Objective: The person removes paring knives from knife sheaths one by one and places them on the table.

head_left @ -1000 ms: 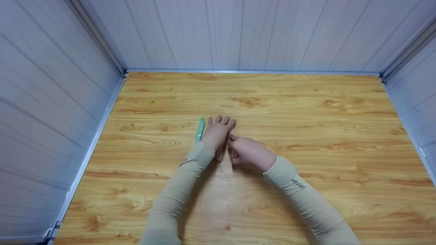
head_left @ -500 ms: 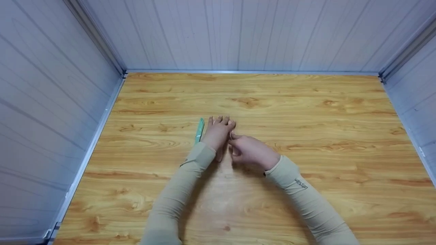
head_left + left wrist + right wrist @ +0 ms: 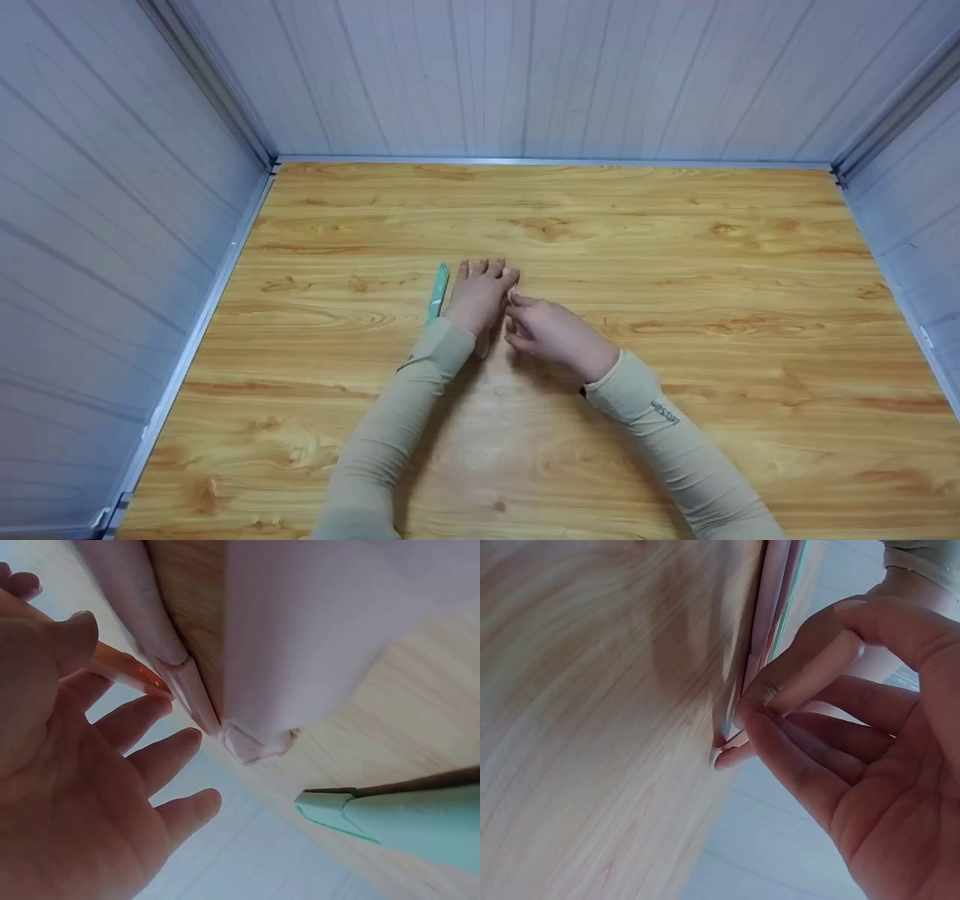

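Note:
My left hand lies flat with spread fingers over slim pink sticks with cap-like ends. In the left wrist view, two pink sticks lie below the spread left fingers. My right hand is close beside the left index finger. The right wrist view has it pinching a slim pinkish stick with a rounded end, its far end close to the left fingertips. That stick looks orange in the left wrist view. A green stick with a pale band lies left of the left hand, partly hidden by the sleeve.
The wood-patterned tabletop spreads around both hands. Pale panel walls enclose it at the back and both sides. Beige sleeves cover both forearms.
My right hand has shifted slightly right, and its lower fingers have opened a little. A pale strip visible below the hands a second ago no longer shows. The left hand stays in place.

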`<state>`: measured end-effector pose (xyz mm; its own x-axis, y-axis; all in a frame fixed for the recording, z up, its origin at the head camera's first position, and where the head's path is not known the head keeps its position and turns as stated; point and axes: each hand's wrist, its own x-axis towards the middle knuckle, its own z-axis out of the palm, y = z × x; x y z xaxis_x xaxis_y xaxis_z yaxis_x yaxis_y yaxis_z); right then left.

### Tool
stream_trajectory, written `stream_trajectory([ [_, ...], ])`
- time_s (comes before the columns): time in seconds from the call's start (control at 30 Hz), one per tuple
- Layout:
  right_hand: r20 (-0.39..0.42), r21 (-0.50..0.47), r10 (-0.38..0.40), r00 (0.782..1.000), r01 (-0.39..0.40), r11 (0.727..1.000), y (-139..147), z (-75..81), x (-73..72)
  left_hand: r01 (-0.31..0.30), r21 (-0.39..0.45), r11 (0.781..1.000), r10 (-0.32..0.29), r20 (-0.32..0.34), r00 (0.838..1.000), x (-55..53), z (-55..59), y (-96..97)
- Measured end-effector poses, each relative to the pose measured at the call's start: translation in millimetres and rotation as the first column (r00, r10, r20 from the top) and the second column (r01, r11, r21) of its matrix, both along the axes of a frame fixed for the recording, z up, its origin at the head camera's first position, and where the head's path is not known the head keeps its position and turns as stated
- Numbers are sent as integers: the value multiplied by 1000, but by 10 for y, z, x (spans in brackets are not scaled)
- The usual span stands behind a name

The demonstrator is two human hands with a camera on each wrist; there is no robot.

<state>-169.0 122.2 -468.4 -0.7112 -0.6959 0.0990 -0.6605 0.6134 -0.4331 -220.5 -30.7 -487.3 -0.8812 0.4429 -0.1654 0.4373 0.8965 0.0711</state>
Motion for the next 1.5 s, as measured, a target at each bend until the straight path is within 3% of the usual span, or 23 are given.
stream_trajectory([
  [0.2, 10, -45, 4, 1000, -4, 999, 44, 27, 23, -7, -4, 1000, 7, 7, 1000, 26, 5, 17],
  [0.43, 3, -60, -6, 1000, 7, 998, 97, 34, 53, -24, 18, 1000, 25, -35, 999, 50, 18, 42],
  [0.63, -16, -70, -20, 1000, 19, 997, 155, 115, 121, -41, 34, 999, 42, -34, 999, 106, 77, 71],
  [0.93, -130, -72, -26, 991, 17, 997, 223, 310, 251, -45, 79, 996, 57, -158, 986, 233, 226, 120],
  [1.13, -140, -57, -50, 989, 42, 997, 269, 412, 359, -11, 94, 995, 35, -258, 966, 333, 332, 146],
  [1.5, -174, -89, -43, 984, 28, 996, 372, 547, 488, 32, 124, 992, 12, -335, 942, 472, 422, 163],
])
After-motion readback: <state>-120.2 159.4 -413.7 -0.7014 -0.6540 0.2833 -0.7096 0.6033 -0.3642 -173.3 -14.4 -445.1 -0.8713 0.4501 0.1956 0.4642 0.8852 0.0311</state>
